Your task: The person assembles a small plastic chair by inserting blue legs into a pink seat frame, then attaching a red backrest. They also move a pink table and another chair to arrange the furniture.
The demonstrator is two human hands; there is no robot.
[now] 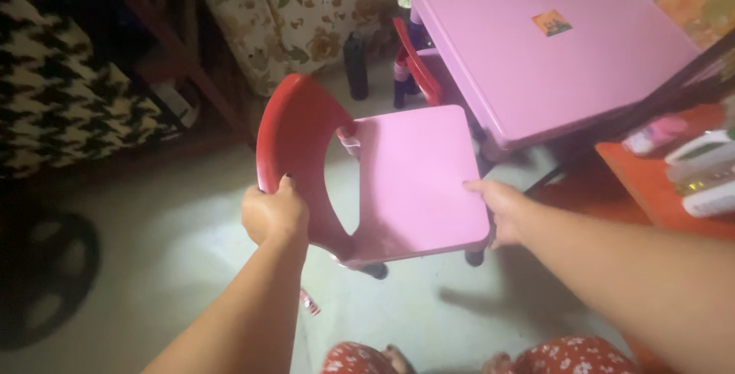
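**A:** What is closest to the camera?

**B:** At the bottom edge, knees in red flowered cloth (pixel 563 357). Just above, two bare forearms reach up the frame over a pale floor (pixel 176 228).

**A:** What are the hands doing?

**B:** They are well apart. The left hand (pixel 274 213), left of centre, is clamped around the rim of the curved red plastic backrest (pixel 295 125) of a small plastic chair with a pink square seat (pixel 417 179). The right hand (pixel 501 207), right of centre, grips the seat's right front edge, thumb on top.

**A:** Where is the chair?

**B:** Mid-frame, tilted, held between both hands.

**A:** And beyond it?

**B:** In the upper right, a pink square plastic table (pixel 536 45) with a second red-backed chair (pixel 417 64) tucked beside it. A dark bottle (pixel 355 66) stands at top centre against a flowered cloth (pixel 306 6). At the right edge is an orange surface (pixel 651 190).
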